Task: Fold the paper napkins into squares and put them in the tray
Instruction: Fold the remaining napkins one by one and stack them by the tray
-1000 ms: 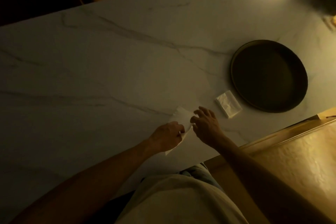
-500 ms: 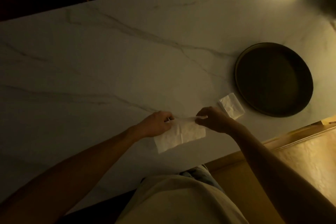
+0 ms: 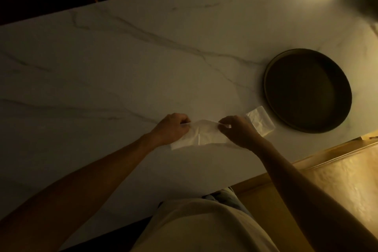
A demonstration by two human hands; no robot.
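Currently, your left hand (image 3: 172,128) and right hand (image 3: 237,131) each pinch an upper corner of one white napkin (image 3: 201,136); folded napkin (image 3: 260,121) lies beside dark round tray (image 3: 270,96).

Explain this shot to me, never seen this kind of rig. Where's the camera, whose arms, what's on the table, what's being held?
There is no robot here. A person wears one wide-angle camera on the head, looking forward and down, so the arms entering from the bottom are their own.

The left hand and right hand each pinch an end of a white paper napkin, which is stretched between them just above the marble table; a crease runs across its middle.

To the right, partly behind the right hand, a small folded napkin stack lies on the table. Beside it is a round dark tray with nothing visible in it. At the far right corner are blurred objects, too unclear to name. The light is dim.
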